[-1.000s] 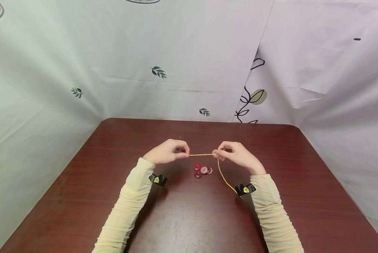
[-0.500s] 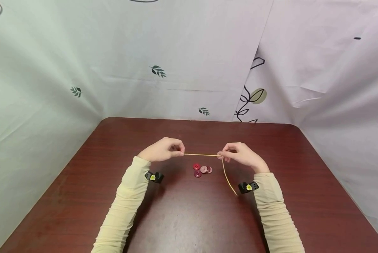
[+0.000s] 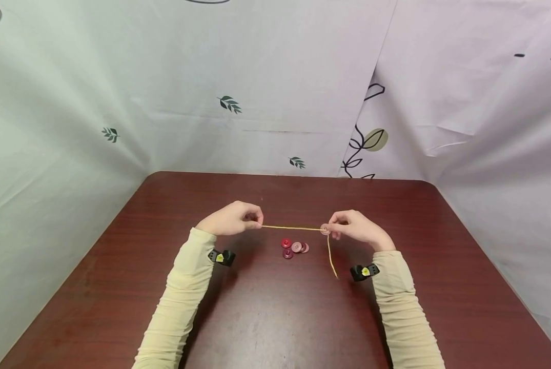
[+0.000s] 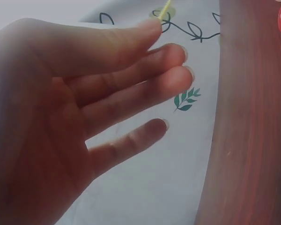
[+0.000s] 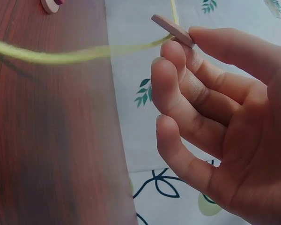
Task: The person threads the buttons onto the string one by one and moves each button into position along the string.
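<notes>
A yellow string [image 3: 293, 228] runs nearly taut between the two hands, above the table. Its left end is pinched between thumb and finger of the left hand [image 3: 233, 218]; the string's tip [image 4: 165, 8] shows above the thumb in the left wrist view. The right hand [image 3: 358, 227] pinches a pale pink button [image 5: 172, 30] by its edge. String passes through the button, coming out on both faces in the right wrist view. Its loose tail [image 3: 332, 259] hangs below the button toward the table.
Between the hands, several buttons lie on the dark red-brown table [image 3: 275, 307]: a red button [image 3: 286, 243], a dark maroon button [image 3: 287, 253] and a pink button [image 3: 297, 247] overlapping others. A white printed cloth [image 3: 275, 77] hangs behind the table.
The hands have moved apart, left hand leftward and right hand slightly rightward with the button. The string span between them is longer, and the tail below the button is shorter.
</notes>
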{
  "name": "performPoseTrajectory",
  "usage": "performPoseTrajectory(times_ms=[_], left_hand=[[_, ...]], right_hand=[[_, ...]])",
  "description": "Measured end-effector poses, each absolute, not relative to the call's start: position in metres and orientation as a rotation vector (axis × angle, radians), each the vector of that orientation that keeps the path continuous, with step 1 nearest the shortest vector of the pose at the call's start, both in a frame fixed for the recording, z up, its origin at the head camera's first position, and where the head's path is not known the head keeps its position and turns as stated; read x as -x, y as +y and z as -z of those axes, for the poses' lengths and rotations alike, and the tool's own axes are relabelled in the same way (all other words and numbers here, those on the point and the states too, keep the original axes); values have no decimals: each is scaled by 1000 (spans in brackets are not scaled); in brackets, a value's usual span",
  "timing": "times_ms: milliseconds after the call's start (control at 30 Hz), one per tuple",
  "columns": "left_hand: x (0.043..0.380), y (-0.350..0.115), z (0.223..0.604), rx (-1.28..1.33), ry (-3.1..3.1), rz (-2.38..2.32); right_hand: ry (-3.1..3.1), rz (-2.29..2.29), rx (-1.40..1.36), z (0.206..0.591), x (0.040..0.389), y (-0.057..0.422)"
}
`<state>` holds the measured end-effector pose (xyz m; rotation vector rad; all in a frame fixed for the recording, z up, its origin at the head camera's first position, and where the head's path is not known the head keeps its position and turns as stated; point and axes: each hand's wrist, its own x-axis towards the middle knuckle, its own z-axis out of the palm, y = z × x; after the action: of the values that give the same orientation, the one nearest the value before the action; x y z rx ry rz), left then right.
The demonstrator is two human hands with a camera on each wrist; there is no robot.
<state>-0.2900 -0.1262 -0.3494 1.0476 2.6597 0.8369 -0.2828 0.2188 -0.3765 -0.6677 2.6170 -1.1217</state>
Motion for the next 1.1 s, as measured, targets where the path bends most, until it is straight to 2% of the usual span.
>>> performPoseTrajectory(times_ms=[500, 1100], left_hand=[[293, -137, 349, -1009, 2696, -741], [292, -136, 351, -999, 2646, -760]], right_hand=[[2526, 1086, 610, 388, 289, 226], [2404, 1040, 700, 392, 286, 230]])
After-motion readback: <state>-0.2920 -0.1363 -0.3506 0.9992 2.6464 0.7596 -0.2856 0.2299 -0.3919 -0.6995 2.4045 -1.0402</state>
